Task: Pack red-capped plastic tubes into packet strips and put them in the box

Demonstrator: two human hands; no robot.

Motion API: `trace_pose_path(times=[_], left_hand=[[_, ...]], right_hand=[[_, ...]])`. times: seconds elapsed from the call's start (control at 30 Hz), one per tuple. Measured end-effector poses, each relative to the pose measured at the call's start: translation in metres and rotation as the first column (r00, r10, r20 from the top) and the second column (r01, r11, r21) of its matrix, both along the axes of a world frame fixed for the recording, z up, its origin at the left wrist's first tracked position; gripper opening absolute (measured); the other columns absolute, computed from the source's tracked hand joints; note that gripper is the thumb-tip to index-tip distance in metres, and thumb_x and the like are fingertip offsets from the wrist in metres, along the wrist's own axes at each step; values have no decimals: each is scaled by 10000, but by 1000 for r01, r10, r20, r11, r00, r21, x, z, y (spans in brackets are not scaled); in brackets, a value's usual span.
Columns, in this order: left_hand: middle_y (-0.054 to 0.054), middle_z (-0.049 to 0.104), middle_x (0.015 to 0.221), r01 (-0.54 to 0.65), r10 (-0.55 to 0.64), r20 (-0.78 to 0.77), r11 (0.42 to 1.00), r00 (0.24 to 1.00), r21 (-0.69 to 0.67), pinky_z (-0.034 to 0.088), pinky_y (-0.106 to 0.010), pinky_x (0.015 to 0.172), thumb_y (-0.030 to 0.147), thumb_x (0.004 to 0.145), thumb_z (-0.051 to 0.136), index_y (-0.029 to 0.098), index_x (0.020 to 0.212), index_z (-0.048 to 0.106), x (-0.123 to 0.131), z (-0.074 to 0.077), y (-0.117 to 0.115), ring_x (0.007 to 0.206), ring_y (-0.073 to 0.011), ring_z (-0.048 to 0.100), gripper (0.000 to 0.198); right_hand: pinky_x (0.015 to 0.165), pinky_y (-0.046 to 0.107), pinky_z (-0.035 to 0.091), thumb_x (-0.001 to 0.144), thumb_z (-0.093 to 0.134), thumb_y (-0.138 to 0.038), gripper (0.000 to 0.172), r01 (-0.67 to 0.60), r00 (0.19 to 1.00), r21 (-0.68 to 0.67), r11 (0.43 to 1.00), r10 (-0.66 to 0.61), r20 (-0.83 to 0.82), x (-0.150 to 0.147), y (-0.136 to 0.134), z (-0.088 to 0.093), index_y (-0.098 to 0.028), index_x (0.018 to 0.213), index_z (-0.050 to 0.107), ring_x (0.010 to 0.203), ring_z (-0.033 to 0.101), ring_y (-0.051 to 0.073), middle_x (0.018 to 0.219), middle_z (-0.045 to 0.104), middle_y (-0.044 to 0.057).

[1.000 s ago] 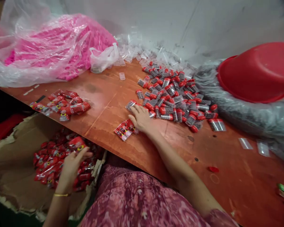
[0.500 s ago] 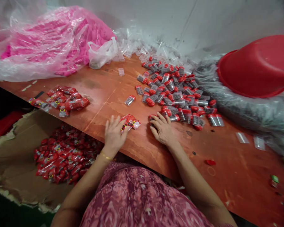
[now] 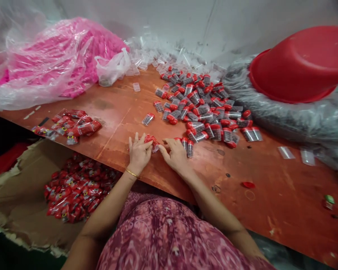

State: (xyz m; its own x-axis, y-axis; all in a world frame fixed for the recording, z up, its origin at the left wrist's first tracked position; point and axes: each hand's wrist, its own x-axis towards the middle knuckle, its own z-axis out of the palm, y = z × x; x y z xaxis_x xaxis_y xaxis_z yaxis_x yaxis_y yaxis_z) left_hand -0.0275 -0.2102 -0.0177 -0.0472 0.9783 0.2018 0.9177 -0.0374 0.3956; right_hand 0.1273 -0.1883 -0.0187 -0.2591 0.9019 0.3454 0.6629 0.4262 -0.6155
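My left hand (image 3: 139, 152) and my right hand (image 3: 175, 154) meet at the near edge of the brown table (image 3: 270, 187). Both pinch a small stack of red printed wrappers (image 3: 151, 141) lying between them. A couple of red-capped vials (image 3: 188, 146) lie just right of my right hand. Behind them spreads a heap of several red-capped clear vials (image 3: 202, 108). One vial (image 3: 148, 119) lies alone, left of the heap.
A cardboard box (image 3: 17, 195) of red wrapped packs stands below the table on the left. A small pile of wrapped packs (image 3: 73, 125) sits on the table's left. A pink-filled plastic bag (image 3: 53, 60) lies at the back left. A red basin (image 3: 301, 63) rests on grey bags at right.
My left hand rose from the cardboard box to the table and went to the red wrappers. My right hand pulled back from the vial heap and now meets the left at the wrappers.
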Motion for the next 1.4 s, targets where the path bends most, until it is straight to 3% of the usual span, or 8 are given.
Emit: trace_pose_path(times=[0.13,0.33,0.53,0.83,1.0,1.13,1.27,1.4], left_hand=[[-87,568,1309,18,-24,51,995,998,101,182,-608,1088,254,840,488,264,1003,708,3,7,-1,1322,-325,378,274],[-162,533,1333,-158,91,386,977,918,145,311,-486,1064,403,801,577,163,1207,578,13,17,-6,1281,-298,436,472],[-30,676,678,-133,229,870,973,437,-190,480,-255,675,405,735,641,134,738,687,31,7,-12,663,-149,607,275],[11,674,643,-45,352,908,927,-228,-371,475,-238,678,320,542,792,151,687,660,56,20,-14,639,-115,617,259],[45,646,573,-36,474,839,865,-269,-500,461,-194,579,280,448,845,151,614,606,41,31,-11,526,-74,587,319],[32,660,581,90,539,802,840,-258,-535,465,-199,545,300,452,851,153,656,614,39,34,-8,517,-87,597,345],[19,663,577,195,578,784,816,-228,-545,466,-201,539,324,563,804,162,670,610,45,36,-7,528,-98,613,275],[17,664,576,207,588,781,807,-209,-553,469,-201,542,336,573,801,165,671,606,44,40,-10,529,-100,615,277]], right_hand=[[606,278,426,800,547,-480,327,-119,953,-317,941,19,-302,-17,8,-3,-174,858,647,652,565,167,748,654,40],[601,251,401,785,510,-482,322,-145,720,-429,892,-203,-664,-22,4,-7,-185,692,592,606,490,127,638,574,-13],[525,224,345,759,518,-536,382,-170,671,-473,865,-250,-698,-23,-11,-3,-195,593,474,535,381,94,551,433,-47],[549,228,393,877,379,-457,337,17,803,-326,945,-207,-559,-11,-24,2,-206,682,490,571,451,114,606,487,-27],[797,369,447,853,472,-446,329,237,964,-27,971,-238,-118,43,-23,1,-164,986,577,864,562,233,949,629,112],[827,443,439,803,552,-394,449,228,941,67,971,-238,241,84,-12,-18,-118,1157,543,960,559,308,1080,624,181],[763,384,465,856,411,-248,273,262,953,62,963,-268,142,97,-10,-28,-135,999,615,835,602,250,904,674,142],[594,299,469,860,425,-304,253,331,912,-86,940,-342,-226,98,-29,-6,-169,938,625,621,570,172,714,642,45]])
